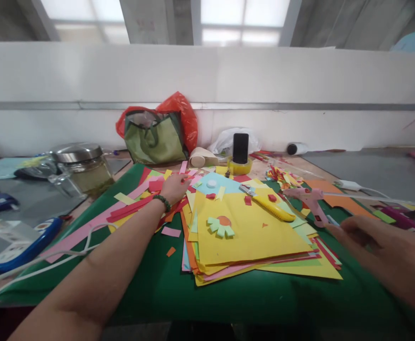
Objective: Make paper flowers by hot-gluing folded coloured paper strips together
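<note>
My left hand (175, 188), with a dark beaded bracelet (162, 202), reaches into cut paper strips at the pile's far left. Its fingers are bent together; what they touch is unclear. My right hand (381, 251) is blurred at the right, fingers apart, its fingertips close to the handle of a pink glue gun (312, 202). Between my hands lies a stack of yellow paper (250, 246). On it, an orange paper circle (224, 220) is half ringed by pale green pieces (221, 229). A yellow box cutter (271, 205) rests higher on the stack, near small red paper pieces (248, 201).
A glass jar (83, 166) and a blue power strip (30, 244) with white cords stand left. Behind are a green bag (154, 139), a phone (240, 148) propped on a yellow tape roll (239, 167), and paper scraps (284, 177). A green mat (157, 293) covers the table.
</note>
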